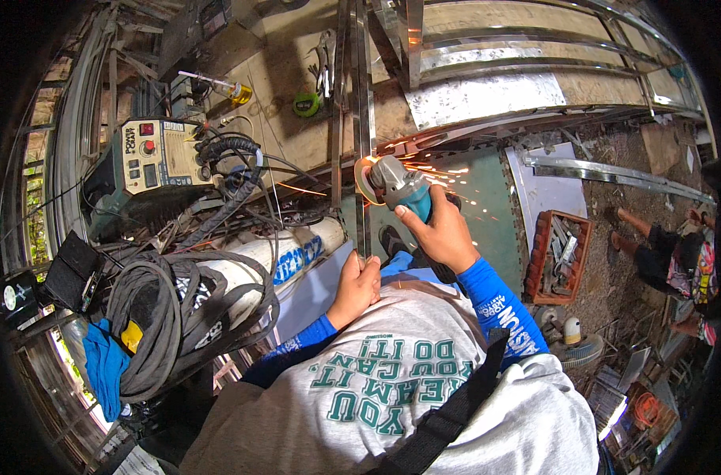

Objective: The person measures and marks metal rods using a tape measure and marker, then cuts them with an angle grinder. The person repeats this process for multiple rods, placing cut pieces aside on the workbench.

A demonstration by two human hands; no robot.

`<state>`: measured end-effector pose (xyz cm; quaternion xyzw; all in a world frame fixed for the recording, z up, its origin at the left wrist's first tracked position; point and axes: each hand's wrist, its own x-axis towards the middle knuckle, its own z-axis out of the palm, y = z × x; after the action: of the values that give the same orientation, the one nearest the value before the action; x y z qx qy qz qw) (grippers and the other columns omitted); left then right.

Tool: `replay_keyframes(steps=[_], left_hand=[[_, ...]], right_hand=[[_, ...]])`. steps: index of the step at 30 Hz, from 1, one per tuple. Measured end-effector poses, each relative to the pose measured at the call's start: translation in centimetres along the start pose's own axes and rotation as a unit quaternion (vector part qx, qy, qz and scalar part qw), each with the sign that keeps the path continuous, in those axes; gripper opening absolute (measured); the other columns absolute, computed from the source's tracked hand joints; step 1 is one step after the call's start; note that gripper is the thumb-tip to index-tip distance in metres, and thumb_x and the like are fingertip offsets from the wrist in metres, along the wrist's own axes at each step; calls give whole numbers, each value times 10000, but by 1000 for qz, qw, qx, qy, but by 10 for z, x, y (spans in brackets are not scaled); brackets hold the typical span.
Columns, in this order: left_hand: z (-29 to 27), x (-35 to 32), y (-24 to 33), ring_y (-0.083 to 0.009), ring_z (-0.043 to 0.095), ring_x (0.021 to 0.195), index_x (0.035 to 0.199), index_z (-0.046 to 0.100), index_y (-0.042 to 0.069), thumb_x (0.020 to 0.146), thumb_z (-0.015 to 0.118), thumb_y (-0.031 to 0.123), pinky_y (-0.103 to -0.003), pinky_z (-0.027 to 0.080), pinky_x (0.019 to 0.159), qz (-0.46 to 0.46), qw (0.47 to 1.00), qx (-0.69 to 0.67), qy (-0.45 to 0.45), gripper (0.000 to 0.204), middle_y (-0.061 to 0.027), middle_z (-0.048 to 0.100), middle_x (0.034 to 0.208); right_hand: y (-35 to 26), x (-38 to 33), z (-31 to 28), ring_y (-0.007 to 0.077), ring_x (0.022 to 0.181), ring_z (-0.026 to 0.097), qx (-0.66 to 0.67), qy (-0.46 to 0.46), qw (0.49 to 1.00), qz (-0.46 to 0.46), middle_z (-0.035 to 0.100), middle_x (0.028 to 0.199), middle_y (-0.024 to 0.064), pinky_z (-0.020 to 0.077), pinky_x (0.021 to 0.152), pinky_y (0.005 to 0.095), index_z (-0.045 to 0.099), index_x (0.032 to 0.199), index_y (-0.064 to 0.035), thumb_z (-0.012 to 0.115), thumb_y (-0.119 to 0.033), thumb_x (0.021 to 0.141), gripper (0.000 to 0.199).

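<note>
My right hand [446, 237] is wrapped round the teal and grey body of an angle grinder [404, 187]. The grinder's disc [364, 179] meets a long, shiny metal bar [364, 103], and orange sparks fly off to the right and also a little to the left. Closer to my body, my left hand [356, 285] is closed round the near end of that bar. The bar runs away from me over the edge of a wooden workbench [285, 63]. Its exact contact with the disc is partly hidden by the grinder.
A welding machine [159, 158] with thick cables stands at left, above a white gas cylinder [297, 252] and coiled hoses [159, 317]. On the bench lie a green tape measure [306, 104] and pliers [323, 63]. A red crate [541, 257] holds metal offcuts; another person [665, 257] is at far right.
</note>
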<state>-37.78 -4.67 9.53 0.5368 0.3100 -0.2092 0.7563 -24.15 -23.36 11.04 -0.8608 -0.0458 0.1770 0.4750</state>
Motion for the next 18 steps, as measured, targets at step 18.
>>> replay_keyframes(steps=[18], left_hand=[[2,-2,2,-92,385,452,1051,405,129,1129,529,169,-292,353,399,-4,1000,4,-6,153,1,433,686]], right_hand=[[-10,-1,-5,533,837,719,-13,-18,999,26,712,875,343,560,717,576,547,1154,50,756,-550,947,668]])
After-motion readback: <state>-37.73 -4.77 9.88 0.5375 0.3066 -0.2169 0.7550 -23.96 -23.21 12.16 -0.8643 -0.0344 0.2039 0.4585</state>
